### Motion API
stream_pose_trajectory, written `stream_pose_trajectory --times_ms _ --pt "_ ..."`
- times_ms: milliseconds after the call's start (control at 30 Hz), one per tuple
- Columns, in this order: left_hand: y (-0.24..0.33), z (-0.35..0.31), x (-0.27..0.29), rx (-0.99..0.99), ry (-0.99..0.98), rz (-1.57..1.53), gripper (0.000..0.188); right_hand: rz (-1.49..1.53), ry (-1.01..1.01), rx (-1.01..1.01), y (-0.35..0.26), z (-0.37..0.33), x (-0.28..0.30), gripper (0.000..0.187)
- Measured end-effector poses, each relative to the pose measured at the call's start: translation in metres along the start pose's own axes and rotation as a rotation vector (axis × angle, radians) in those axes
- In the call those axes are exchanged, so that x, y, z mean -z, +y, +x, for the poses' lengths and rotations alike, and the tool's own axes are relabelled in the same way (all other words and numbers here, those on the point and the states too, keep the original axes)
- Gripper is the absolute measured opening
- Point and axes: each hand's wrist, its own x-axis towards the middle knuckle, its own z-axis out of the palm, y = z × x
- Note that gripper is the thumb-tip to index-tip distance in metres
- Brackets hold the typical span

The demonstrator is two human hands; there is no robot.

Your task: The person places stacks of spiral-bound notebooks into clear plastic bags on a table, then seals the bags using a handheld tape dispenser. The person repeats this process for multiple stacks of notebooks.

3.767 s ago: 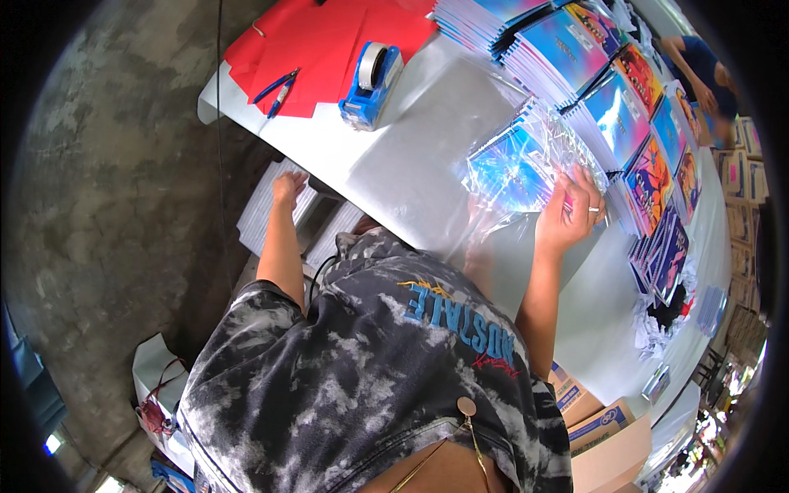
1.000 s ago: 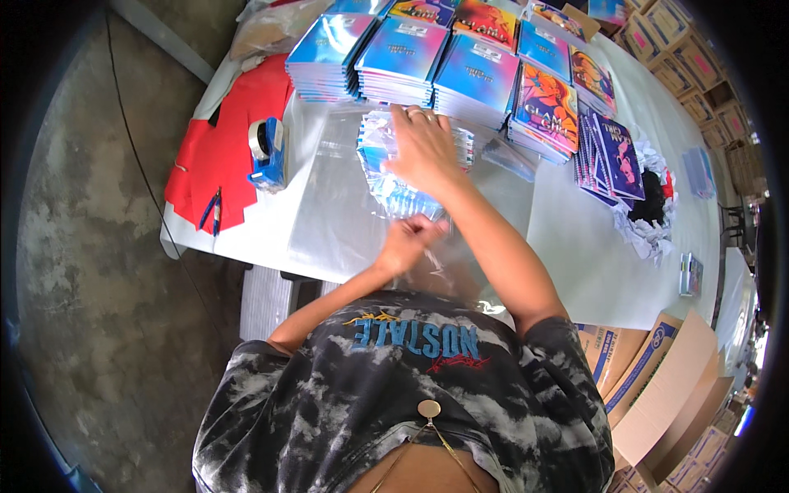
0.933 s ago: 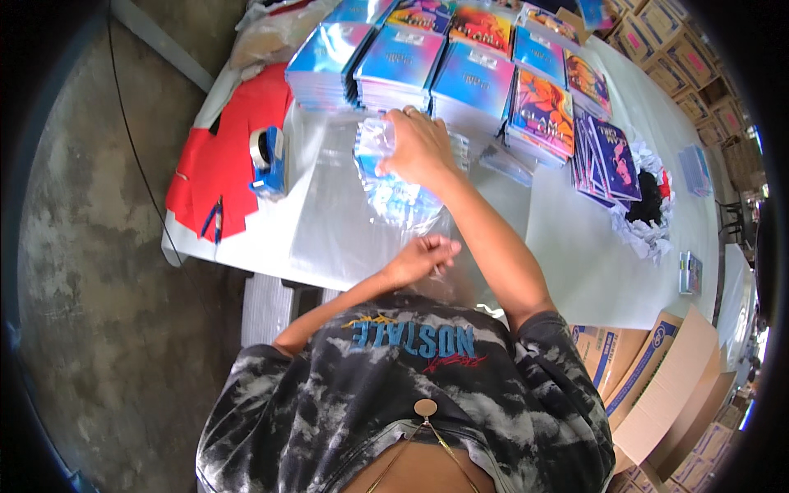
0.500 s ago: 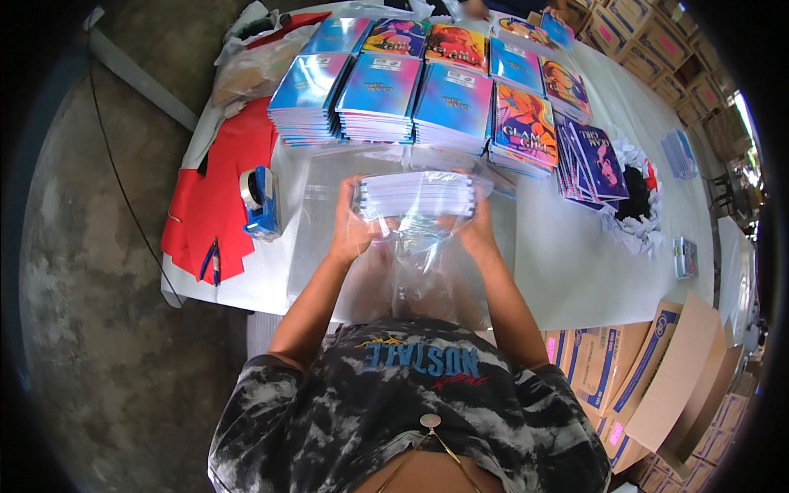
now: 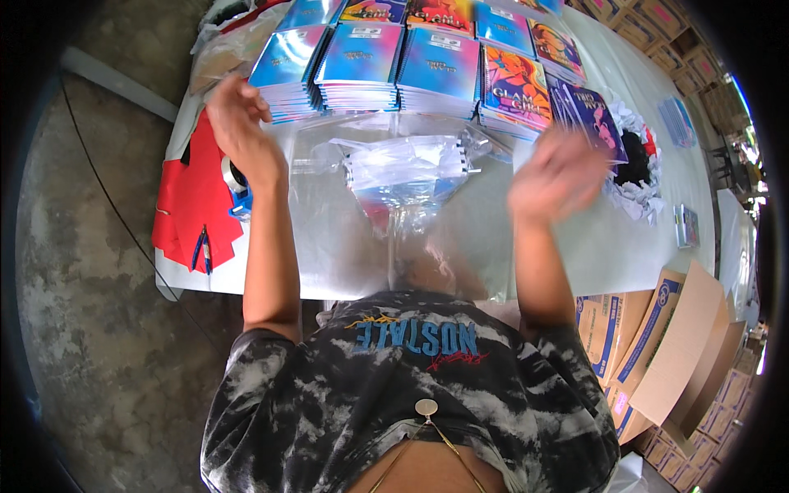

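Observation:
A bundle of spiral notebooks [image 5: 407, 172] lies in a clear plastic bag [image 5: 411, 234] on the table in front of me. Its white page edges face up, and neither hand touches it. My left hand [image 5: 242, 123] is raised at the left, its fingers loosely bent and apart with nothing in them. Below it, a blue tape dispenser [image 5: 240, 197] is partly hidden by my forearm. At the right my right hand [image 5: 563, 174] is smeared by motion, so its fingers cannot be read. It hovers in front of several loose purple notebooks [image 5: 604, 123].
Stacks of blue-and-pink notebooks [image 5: 357, 62] and orange-covered notebooks [image 5: 516, 86] line the far side. Red sheets [image 5: 185, 209] with pens [image 5: 201, 251] lie at the left. Crumpled white paper [image 5: 645, 197] is at the right. An open cardboard box [image 5: 670, 353] stands beside the table.
Both hands have let go of the bagged notebook bundle, which now rests on the table. My left hand has moved up and left, my right hand up and right.

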Motion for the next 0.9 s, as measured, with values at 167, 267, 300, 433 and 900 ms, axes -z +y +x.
stream_pose_trajectory --times_ms 167,267,300,433,900 --pt "-0.018 -0.124 0.020 0.272 -0.495 -0.060 0.069 -0.169 -0.934 0.092 -0.041 -0.087 0.012 0.029" --pt "0.002 -0.128 0.003 0.304 -0.387 0.023 0.050 -0.206 -0.893 0.154 -0.034 -0.071 -0.006 0.031" --pt "0.009 -0.114 -0.004 0.312 -0.310 0.048 0.044 -0.116 -0.819 0.187 -0.031 -0.065 -0.008 0.031" --pt "0.025 -0.063 0.011 0.094 -0.191 0.227 0.028 -0.079 -0.586 0.218 -0.019 -0.044 0.010 0.030" --pt "0.014 -0.078 0.047 0.318 -0.151 0.156 0.063 -0.018 0.064 0.032 -0.009 -0.011 0.011 0.018"
